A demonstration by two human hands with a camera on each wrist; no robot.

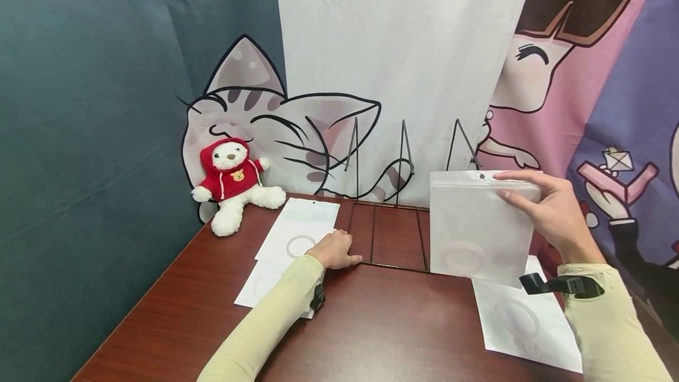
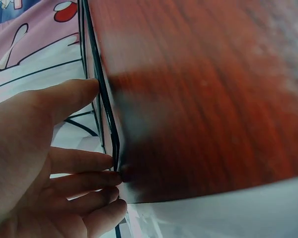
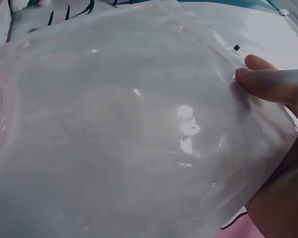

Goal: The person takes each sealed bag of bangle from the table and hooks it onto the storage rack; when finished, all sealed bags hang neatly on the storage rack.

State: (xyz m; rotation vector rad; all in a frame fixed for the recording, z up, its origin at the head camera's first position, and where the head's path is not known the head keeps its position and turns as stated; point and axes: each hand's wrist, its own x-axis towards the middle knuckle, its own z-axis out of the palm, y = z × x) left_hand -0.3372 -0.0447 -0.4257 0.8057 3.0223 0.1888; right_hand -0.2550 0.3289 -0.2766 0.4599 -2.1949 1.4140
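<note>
My right hand (image 1: 557,211) pinches the top right corner of a white zip bag (image 1: 477,229), thumb in front. The bag hangs upright at the right part of a dark wire rack (image 1: 400,267), hiding that part of it. A pink ring shows faintly through the bag; in the right wrist view the bag (image 3: 119,129) fills most of the picture. My left hand (image 1: 335,249) rests at the rack's left front corner. In the left wrist view, the thumb and fingertips of that hand (image 2: 54,163) touch the dark wire (image 2: 103,94), spread apart along it.
White bags with rings lie on the brown table (image 1: 371,323): an upper left one (image 1: 313,217), another overlapping below it (image 1: 260,282), and one at the right (image 1: 525,323). A plush bear (image 1: 233,181) in red sits at the back left. Printed curtains (image 1: 403,34) stand behind.
</note>
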